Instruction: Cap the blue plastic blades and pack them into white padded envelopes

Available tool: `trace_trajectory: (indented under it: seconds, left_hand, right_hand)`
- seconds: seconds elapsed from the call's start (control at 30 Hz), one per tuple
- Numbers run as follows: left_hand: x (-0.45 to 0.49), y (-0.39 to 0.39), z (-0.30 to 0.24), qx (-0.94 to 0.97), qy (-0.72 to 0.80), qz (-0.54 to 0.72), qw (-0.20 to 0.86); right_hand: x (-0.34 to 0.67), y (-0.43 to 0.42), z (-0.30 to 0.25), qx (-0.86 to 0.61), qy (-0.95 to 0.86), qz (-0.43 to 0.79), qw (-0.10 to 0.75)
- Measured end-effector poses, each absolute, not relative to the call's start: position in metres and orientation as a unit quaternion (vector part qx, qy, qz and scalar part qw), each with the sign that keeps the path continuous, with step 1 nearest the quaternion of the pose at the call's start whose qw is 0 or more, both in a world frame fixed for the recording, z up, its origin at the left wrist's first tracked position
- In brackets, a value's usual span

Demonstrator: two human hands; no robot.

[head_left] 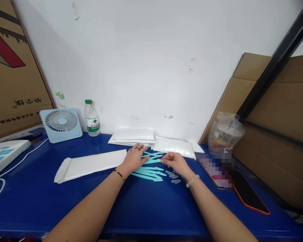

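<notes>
Thin teal sticks [154, 161] lie on the surface [151, 208] between the left hand [134, 160], fingers loosely spread, and the right hand [177, 163], fingers pinching one's right end; probably light, stiff, smooth, best gripped mid-length.

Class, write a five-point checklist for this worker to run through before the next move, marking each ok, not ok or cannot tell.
1. Right hand on a teal strip: ok, fingertips pinch one end.
2. Left hand at the strips: ok, palm down over their ends.
3. Strips neatly aligned: not ok, fanned and some crossing.
4. Clear pieces near the right hand: ok.
5. Long white envelope sealed: cannot tell.
</notes>
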State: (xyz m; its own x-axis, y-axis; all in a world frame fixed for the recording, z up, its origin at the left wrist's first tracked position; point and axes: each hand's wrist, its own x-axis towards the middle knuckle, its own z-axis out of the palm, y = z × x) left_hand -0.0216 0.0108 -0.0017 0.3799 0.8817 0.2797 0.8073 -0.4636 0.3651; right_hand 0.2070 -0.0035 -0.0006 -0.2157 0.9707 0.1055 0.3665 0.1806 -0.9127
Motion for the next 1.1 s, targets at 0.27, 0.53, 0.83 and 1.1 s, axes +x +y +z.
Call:
trace_trajectory:
  seconds: [0.27, 0.53, 0.83, 1.1]
  left_hand:
    - [-0.024, 0.019, -0.008, 0.847, 0.502, 0.139, 0.11]
    - [-0.019, 0.019, -0.007, 0.871, 0.449, 0.155, 0.128]
    - [-0.021, 0.006, 0.01, 0.865, 0.451, 0.178, 0.132]
    - [-0.018, -0.004, 0.012, 0.877, 0.439, 0.125, 0.148]
  right_hand:
    - [0.233, 0.006, -0.006, -0.547, -0.746, 0.199, 0.324]
    - [0.232, 0.01, -0.015, -0.498, -0.797, 0.206, 0.272]
    - [0.249, 0.001, 0.01, -0.519, -0.788, 0.207, 0.259]
    - [0.271, -0.013, 0.016, -0.561, -0.764, 0.304, 0.091]
